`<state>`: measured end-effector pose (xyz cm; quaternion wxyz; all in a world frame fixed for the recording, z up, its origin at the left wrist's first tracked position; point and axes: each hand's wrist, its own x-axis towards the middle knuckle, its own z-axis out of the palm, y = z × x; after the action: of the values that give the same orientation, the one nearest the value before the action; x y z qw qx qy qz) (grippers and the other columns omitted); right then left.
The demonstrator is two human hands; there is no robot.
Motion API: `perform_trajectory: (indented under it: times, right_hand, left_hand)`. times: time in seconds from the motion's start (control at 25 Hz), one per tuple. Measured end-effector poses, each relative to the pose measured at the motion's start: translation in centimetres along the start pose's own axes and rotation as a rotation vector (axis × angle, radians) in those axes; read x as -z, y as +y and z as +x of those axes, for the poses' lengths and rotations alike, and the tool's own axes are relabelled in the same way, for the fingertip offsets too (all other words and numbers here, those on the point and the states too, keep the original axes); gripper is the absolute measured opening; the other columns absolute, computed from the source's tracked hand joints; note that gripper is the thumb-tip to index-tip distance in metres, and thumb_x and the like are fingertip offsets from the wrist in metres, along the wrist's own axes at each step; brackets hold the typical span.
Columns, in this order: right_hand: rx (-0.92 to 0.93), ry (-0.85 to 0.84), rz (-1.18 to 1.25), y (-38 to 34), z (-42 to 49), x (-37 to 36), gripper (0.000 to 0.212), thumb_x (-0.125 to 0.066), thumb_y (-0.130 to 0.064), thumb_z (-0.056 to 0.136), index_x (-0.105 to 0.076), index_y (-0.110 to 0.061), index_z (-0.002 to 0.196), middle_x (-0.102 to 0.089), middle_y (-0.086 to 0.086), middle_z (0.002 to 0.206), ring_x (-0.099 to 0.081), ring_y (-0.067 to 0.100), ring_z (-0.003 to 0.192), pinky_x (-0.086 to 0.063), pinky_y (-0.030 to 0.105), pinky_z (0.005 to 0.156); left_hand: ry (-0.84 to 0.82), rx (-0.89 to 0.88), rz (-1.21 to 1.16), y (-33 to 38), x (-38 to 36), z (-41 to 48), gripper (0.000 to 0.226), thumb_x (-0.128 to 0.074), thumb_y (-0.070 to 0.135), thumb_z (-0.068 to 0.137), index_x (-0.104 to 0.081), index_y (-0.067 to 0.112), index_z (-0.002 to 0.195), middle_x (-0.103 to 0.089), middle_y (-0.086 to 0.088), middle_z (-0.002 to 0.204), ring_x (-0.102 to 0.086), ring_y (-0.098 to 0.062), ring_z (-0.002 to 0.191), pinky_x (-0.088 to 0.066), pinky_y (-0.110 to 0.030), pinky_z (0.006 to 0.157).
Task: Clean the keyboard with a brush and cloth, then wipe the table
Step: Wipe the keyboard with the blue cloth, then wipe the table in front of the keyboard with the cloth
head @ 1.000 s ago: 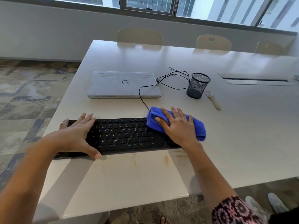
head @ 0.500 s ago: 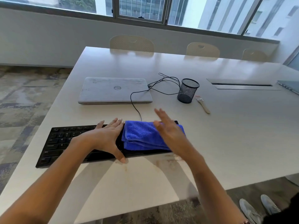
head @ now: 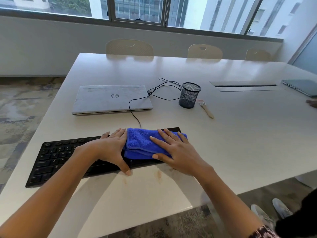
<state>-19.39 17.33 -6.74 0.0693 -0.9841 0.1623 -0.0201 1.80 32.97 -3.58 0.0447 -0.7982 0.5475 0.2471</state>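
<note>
Since 0.5 s ago the right hand has dropped flat, fingers spread, onto the cloth, gripping nothing, while the open left hand beside it pins the keyboard steady for wiping.

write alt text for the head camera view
A person's right hand presses a folded blue cloth flat onto a black keyboard while the left hand steadies it; a closed laptop, mesh cup and brush lie behind.

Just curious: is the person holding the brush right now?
No, the brush lies on the table beside the mesh cup, away from both hands.
</note>
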Motion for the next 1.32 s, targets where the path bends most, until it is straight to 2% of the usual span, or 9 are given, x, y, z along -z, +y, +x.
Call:
perform_trajectory:
  times: [0.16, 0.36, 0.48, 0.6, 0.84, 0.96, 1.08, 1.2, 1.32]
  right_hand:
    - [-0.005, 0.061, -0.028, 1.0, 0.2, -0.3, 0.065, -0.019, -0.072, 0.092, -0.018, -0.05, 0.153, -0.018, -0.008, 0.166, -0.013, 0.016, 0.154, -0.01, 0.045, 0.123]
    - [0.022, 0.371, -0.043, 0.8, 0.6, -1.7, 0.05, -0.033, -0.056, 0.099, -0.063, -0.034, 0.132, -0.063, -0.006, 0.136, -0.059, 0.018, 0.128, -0.053, 0.047, 0.097]
    - [-0.043, 0.457, 0.117, 0.2, 0.5, 0.0, 0.043, -0.041, -0.052, 0.1, -0.065, -0.03, 0.128, -0.069, -0.008, 0.128, -0.065, 0.018, 0.118, -0.056, 0.04, 0.088]
    - [-0.179, 0.497, 0.286, 1.5, 0.0, 2.5, 0.036, -0.049, -0.047, 0.101, -0.062, -0.029, 0.128, -0.074, 0.005, 0.108, -0.067, 0.032, 0.099, -0.047, 0.036, 0.07]
    - [-0.586, 0.562, 0.07, 7.7, -3.9, 5.3, 0.038, -0.042, -0.049, 0.103, -0.061, -0.019, 0.119, -0.07, 0.018, 0.095, -0.065, 0.043, 0.085, -0.038, 0.038, 0.063]
    - [-0.737, 0.487, 0.037, 9.8, -5.4, 4.0, 0.04, -0.042, -0.046, 0.104, -0.06, -0.017, 0.125, -0.07, 0.017, 0.104, -0.064, 0.041, 0.093, -0.04, 0.037, 0.068]
    - [-0.811, 0.238, -0.022, 10.6, -5.9, 1.5, 0.049, -0.04, -0.052, 0.102, -0.055, -0.019, 0.134, -0.061, 0.012, 0.133, -0.056, 0.035, 0.121, -0.043, 0.046, 0.095]
    - [-0.709, 0.166, -0.01, 11.0, -6.3, 1.0, 0.058, -0.034, -0.056, 0.103, -0.039, -0.023, 0.151, -0.036, 0.004, 0.159, -0.028, 0.025, 0.148, -0.021, 0.055, 0.116]
    - [-0.505, 0.083, 0.025, 12.2, -6.4, 1.7, 0.066, -0.036, -0.06, 0.101, -0.02, -0.032, 0.159, -0.013, -0.003, 0.168, -0.005, 0.014, 0.155, -0.005, 0.052, 0.122]
  left_hand:
    - [0.065, -0.033, 0.006, -0.2, -0.2, 0.4, 0.147, -0.077, 0.077, 0.047, 0.008, 0.025, 0.154, 0.0, 0.003, 0.162, 0.001, -0.019, 0.148, -0.001, -0.039, 0.12]
    - [0.153, -0.083, -0.014, -0.3, -0.2, -0.2, 0.13, -0.076, 0.076, 0.046, -0.013, 0.032, 0.15, -0.025, 0.008, 0.146, -0.022, -0.016, 0.133, -0.019, -0.033, 0.112]
    - [0.158, -0.075, -0.01, -0.2, -0.1, -0.4, 0.126, -0.074, 0.077, 0.044, -0.019, 0.034, 0.148, -0.029, 0.009, 0.141, -0.025, -0.014, 0.127, -0.023, -0.033, 0.109]
    - [0.157, -0.052, 0.046, 0.1, 0.9, -0.8, 0.132, -0.075, 0.076, 0.048, -0.014, 0.021, 0.152, -0.026, 0.005, 0.146, -0.023, -0.016, 0.131, -0.022, -0.035, 0.111]
    - [0.124, 0.015, 0.048, -0.4, 3.7, -2.0, 0.152, -0.063, 0.085, 0.035, -0.002, 0.014, 0.155, -0.018, 0.001, 0.154, -0.018, -0.021, 0.14, -0.017, -0.038, 0.116]
    - [0.13, 0.01, 0.041, -0.6, 4.6, -2.3, 0.157, -0.061, 0.087, 0.028, -0.005, 0.014, 0.155, -0.021, 0.0, 0.153, -0.02, -0.02, 0.141, -0.019, -0.036, 0.116]
    - [0.133, 0.003, 0.071, -0.7, 5.7, -2.2, 0.166, -0.058, 0.097, 0.019, -0.007, 0.016, 0.155, -0.024, 0.001, 0.151, -0.024, -0.02, 0.138, -0.023, -0.037, 0.114]
    - [0.157, 0.0, 0.107, -0.6, 6.7, -2.0, 0.157, -0.063, 0.091, 0.022, -0.018, 0.018, 0.153, -0.03, 0.0, 0.148, -0.028, -0.02, 0.134, -0.025, -0.041, 0.113]
    - [0.181, 0.022, 0.119, -0.3, 8.0, -2.3, 0.149, -0.064, 0.084, 0.03, -0.015, 0.018, 0.154, -0.027, 0.001, 0.152, -0.025, -0.021, 0.138, -0.024, -0.042, 0.115]
